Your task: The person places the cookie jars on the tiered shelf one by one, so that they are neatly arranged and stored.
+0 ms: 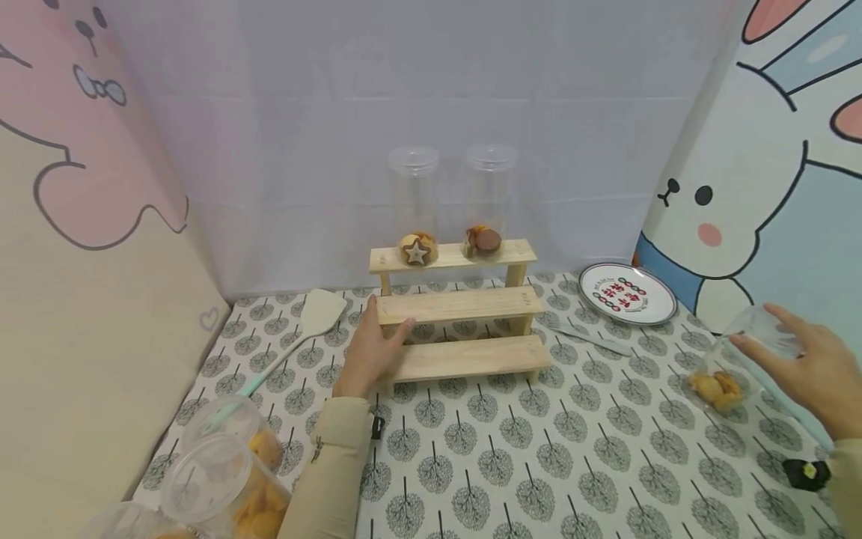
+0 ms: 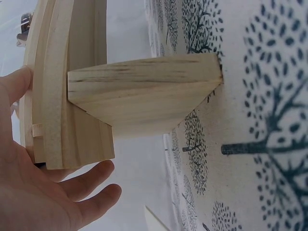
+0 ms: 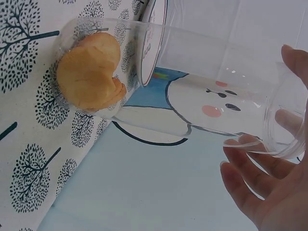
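A three-step wooden shelf (image 1: 461, 305) stands at the middle of the cloth. At the left end of its middle step is my left hand (image 1: 373, 348), thumb over the board and fingers around the end. In the left wrist view that hand (image 2: 43, 192) holds the board's end (image 2: 79, 130). My right hand (image 1: 818, 367), far right, grips a clear lidded jar (image 1: 744, 352) near its top. Golden cookies (image 3: 91, 72) lie at the jar's bottom. Whether the jar touches the cloth I cannot tell. Two clear jars, one with a star cookie (image 1: 417, 251), stand on the top step.
Several jars of cookies (image 1: 218, 479) stand at the lower left. A spatula (image 1: 319, 313) with a green handle lies left of the shelf. On the right are a fork (image 1: 592, 338) and a white printed plate (image 1: 628, 293). Curtains (image 1: 303, 150) enclose the table.
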### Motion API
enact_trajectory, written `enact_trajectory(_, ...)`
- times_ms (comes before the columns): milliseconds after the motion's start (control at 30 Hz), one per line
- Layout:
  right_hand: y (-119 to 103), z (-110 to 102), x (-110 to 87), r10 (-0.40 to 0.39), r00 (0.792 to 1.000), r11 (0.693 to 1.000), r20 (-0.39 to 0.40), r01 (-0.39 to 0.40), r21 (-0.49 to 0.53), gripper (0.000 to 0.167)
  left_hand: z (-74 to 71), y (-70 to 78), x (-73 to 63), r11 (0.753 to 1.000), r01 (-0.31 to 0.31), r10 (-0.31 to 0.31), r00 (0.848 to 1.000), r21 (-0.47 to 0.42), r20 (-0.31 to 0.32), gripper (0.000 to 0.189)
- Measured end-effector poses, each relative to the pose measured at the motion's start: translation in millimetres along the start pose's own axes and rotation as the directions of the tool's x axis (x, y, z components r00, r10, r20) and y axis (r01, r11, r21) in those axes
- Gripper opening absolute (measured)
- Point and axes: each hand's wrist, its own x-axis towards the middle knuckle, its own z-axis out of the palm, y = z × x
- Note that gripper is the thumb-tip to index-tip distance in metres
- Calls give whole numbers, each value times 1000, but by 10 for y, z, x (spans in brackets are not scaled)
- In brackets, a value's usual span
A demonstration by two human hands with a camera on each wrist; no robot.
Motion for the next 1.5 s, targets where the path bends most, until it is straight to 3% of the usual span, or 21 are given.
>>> enact_trajectory(633, -48, -29, -10, 35, 999, 999, 14, -34, -11, 90, -13, -13, 0, 1000, -8, 8, 1000, 19, 5, 109)
enact_trajectory(900, -161, -81, 74, -24, 1000, 1000, 0, 24, -10, 87, -10, -12, 5, 1000, -18, 18, 1000, 12, 3, 110)
enact_trajectory(1133, -483, -180, 181, -90, 996, 996, 10, 89, 30, 85, -6, -18, 0, 1000, -15, 15, 1000, 6, 3, 109)
enact_trajectory(1333, -906, -220, 317, -155, 988, 985, 2, 154, 77, 82, -13, -9, 5, 1000, -20, 20, 1000, 9, 0, 108)
enact_trajectory(1500, -1283, -245, 436, -205, 978, 970, 45, 198, 139, 79, -12, -15, 8, 1000, -29, 29, 1000, 4, -8, 108)
